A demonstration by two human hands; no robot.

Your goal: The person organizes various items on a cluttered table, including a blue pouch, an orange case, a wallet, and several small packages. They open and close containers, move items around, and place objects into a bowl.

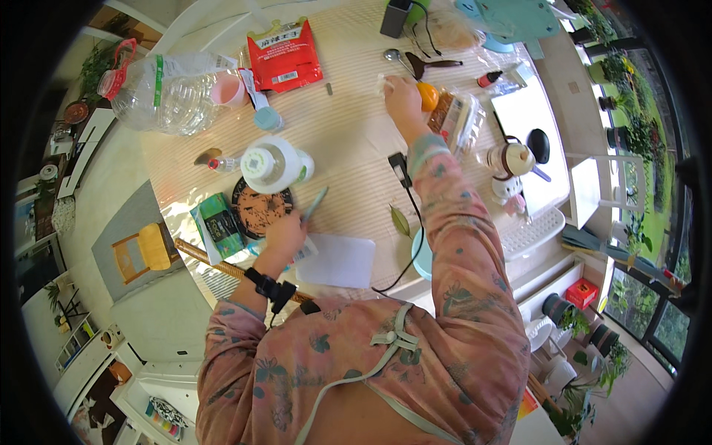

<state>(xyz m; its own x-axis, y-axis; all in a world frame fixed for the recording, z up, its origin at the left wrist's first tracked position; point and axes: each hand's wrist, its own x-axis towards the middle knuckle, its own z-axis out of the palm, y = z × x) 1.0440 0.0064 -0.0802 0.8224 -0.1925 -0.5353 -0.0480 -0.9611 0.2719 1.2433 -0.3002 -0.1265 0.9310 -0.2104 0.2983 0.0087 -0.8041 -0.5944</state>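
Note:
My left hand point(285, 238) holds a pale blue-green pen point(316, 203), its tip pointing up and right, above the corner of a white sheet of paper point(340, 261). Beside it are a black round dish with an orange patterned surface point(258, 210) and a green packet point(221, 225). Stretched out to the far side of the table, my right hand point(403, 101) has a crumpled white tissue point(387, 84) at its fingertips. An orange fruit point(427, 97) lies just right of that hand, near a packaged brown food item point(440, 114).
A large white bottle point(268, 165) stands left of centre. Beyond it are a blue-capped container point(268, 118), a pink cup point(228, 90), a large clear plastic jug point(167, 100) and a red pouch point(285, 58). A black cable point(418, 222) crosses near my right sleeve, by a green leaf point(399, 221).

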